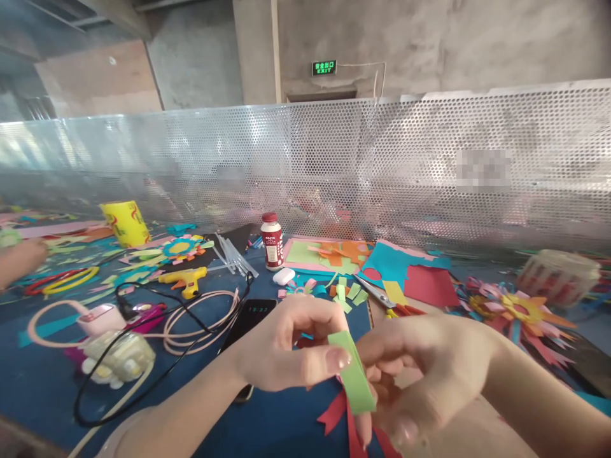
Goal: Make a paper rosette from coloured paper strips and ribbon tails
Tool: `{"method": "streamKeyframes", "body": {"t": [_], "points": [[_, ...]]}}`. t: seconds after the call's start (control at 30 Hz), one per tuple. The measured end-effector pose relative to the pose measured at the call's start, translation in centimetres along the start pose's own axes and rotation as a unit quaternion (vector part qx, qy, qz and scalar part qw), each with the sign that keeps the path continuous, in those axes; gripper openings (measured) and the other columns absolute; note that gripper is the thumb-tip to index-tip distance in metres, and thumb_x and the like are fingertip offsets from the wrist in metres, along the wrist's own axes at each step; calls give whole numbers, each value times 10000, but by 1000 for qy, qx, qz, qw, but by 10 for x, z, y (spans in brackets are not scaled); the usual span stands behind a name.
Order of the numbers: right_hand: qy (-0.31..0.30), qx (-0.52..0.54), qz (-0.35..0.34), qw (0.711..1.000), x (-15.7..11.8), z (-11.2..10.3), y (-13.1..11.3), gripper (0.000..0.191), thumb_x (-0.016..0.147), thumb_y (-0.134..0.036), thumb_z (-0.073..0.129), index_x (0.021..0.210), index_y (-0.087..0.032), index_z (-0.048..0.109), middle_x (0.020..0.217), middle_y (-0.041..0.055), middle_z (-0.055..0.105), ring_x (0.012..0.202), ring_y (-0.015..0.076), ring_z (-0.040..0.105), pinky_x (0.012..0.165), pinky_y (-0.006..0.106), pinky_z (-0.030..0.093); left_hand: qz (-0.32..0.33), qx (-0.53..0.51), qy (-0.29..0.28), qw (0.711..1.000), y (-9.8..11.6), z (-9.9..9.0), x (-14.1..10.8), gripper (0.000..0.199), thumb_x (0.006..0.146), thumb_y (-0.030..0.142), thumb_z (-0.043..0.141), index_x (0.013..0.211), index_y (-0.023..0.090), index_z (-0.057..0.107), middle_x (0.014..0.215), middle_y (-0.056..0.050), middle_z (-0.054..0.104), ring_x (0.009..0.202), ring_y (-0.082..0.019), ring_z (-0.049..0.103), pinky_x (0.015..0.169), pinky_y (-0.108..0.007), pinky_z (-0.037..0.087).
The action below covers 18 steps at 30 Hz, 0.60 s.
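A folded light green paper strip (352, 375) is pinched between the thumb and fingers of my left hand (300, 346). My right hand (424, 375) is beside it on the right, its curled fingers at the strip's right edge. Red paper strips with notched ends (334, 412) show below the green strip, partly hidden by my hands. Orange-handled scissors (377, 294) lie just beyond my right hand. A dark phone (252, 316) lies partly under my left wrist.
Left are a yellow glue gun (187, 280), coiled cables (200, 321), a power strip (119, 359) and a yellow tape roll (125, 224). A bottle (272, 243) stands ahead, paper flowers (522, 308) lie right. Another person's hand (21, 257) is far left. A perforated metal screen (238, 165) stands behind.
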State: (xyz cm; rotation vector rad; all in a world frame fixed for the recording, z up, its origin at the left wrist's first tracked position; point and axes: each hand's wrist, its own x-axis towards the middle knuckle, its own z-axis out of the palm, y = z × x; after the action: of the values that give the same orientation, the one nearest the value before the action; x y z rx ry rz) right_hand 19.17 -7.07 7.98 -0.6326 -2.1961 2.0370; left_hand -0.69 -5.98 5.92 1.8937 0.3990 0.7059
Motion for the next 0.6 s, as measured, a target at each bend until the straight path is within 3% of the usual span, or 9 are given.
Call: {"method": "streamKeyframes", "body": {"t": [0.17, 0.3, 0.4, 0.6], "points": [[70, 8, -38, 997, -1, -9, 6, 148, 771, -245, 607, 867, -137, 640, 707, -14, 570, 562, 51, 460, 529, 159, 390, 4, 26, 16, 1000, -4, -5, 1, 126, 770, 253, 541, 668, 179, 529, 461, 49, 476, 374, -67, 430, 358, -189, 270], [148, -36, -60, 986, 4, -18, 16, 198, 785, -339, 625, 767, -143, 641, 562, -58, 464, 481, 36, 394, 438, 146, 320, -7, 67, 28, 997, -6, -10, 4, 130, 774, 264, 539, 682, 175, 517, 461, 50, 479, 384, -72, 444, 390, -196, 312], [203, -45, -52, 977, 8, -20, 18, 240, 765, -391, 646, 752, -153, 625, 558, -67, 425, 460, 34, 358, 403, 153, 283, -8, 80, 61, 995, -11, -13, 7, 174, 790, 284, 535, 662, 175, 493, 466, 58, 464, 389, -64, 448, 404, -187, 327], [253, -101, -61, 960, 11, -19, 16, 187, 761, -349, 660, 793, -166, 638, 711, -21, 564, 597, 66, 461, 543, 186, 375, -35, 96, 80, 992, -19, -16, 11, 228, 824, 318, 513, 654, 169, 488, 456, 66, 456, 384, -54, 425, 399, -171, 326]]}}
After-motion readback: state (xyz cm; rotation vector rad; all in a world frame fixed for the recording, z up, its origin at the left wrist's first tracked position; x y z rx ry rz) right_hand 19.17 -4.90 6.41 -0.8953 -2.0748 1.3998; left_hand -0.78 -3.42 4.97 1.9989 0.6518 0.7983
